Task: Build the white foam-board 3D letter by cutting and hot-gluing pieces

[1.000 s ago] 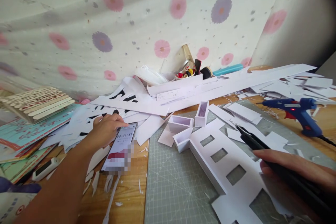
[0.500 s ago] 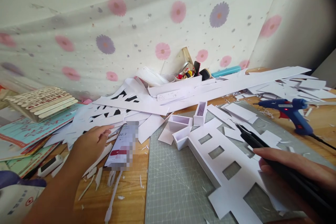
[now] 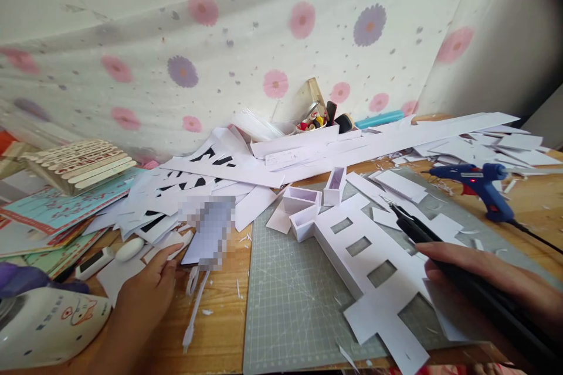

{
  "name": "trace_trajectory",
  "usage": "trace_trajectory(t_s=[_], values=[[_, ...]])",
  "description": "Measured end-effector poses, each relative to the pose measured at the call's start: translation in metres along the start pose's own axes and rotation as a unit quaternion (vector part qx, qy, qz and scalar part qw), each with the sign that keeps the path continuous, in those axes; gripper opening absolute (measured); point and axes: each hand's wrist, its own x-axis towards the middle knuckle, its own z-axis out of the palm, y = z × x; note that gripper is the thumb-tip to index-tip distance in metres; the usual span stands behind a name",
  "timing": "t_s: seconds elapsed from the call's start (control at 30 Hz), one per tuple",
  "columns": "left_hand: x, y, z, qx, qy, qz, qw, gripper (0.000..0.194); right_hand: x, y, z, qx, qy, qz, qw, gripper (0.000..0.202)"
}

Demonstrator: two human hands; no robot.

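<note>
pale blue-grey and blurred now, the flat rectangular phone (image 3: 209,237) shows no readable timer digits, and the bare left hand (image 3: 149,287), over its top edge a second ago, has drawn back to just beside its lower left side, fingers loosely bent and apart, nothing seen in its grip. that suggests the phone has been dealt with and this hand is free for the card work. the right hand (image 3: 492,266) stays clamped on a long black tool with a fine point (image 3: 420,233), near the right edge of a white card panel with cut-out windows (image 3: 387,304). the panel lies on a grey-green gridded cutting mat (image 3: 290,310), small open-topped white card boxes (image 3: 299,209) by its far end. the brown wooden table (image 3: 220,328) carries white slivers and, at right, a blue glue gun with a red light (image 3: 486,179); behind hangs a white sheet with pink and purple flowers (image 3: 246,76).
</note>
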Motion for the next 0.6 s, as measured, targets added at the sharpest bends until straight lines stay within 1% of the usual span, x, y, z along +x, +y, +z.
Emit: trace_trajectory(t_s=[0.1, 0.2, 0.27, 0.33, 0.43, 0.5, 0.57, 0.6], values=[[-0.004, 0.0, 0.001, -0.029, -0.035, -0.009, 0.999, 0.045, 0.0, 0.0, -0.003, 0.015, -0.032, -0.005, 0.999, 0.021], [-0.007, 0.001, 0.001, -0.062, -0.049, -0.016, 0.997, 0.046, -0.001, 0.002, -0.003, 0.021, -0.044, -0.017, 0.999, 0.022], [-0.009, 0.001, 0.001, -0.073, -0.054, -0.023, 0.996, 0.044, -0.002, 0.003, -0.001, 0.019, -0.044, -0.026, 0.999, 0.022], [-0.011, 0.001, 0.0, -0.066, -0.043, -0.024, 0.997, 0.043, -0.003, 0.003, 0.0, 0.016, -0.042, -0.029, 0.999, 0.023], [-0.013, 0.0, -0.003, -0.053, -0.01, -0.012, 0.998, 0.041, -0.003, 0.001, 0.001, 0.014, -0.042, -0.022, 0.999, 0.023], [-0.018, 0.001, -0.006, -0.061, 0.03, -0.008, 0.998, 0.038, -0.002, -0.002, 0.001, 0.025, -0.042, -0.018, 0.999, 0.023], [-0.029, 0.005, -0.008, -0.079, 0.102, 0.006, 0.992, 0.035, -0.001, -0.004, 0.001, 0.041, -0.038, -0.019, 0.998, 0.025], [-0.037, 0.008, -0.009, -0.092, 0.149, 0.026, 0.984, 0.033, -0.001, -0.005, 0.001, 0.05, -0.035, -0.021, 0.998, 0.027]])
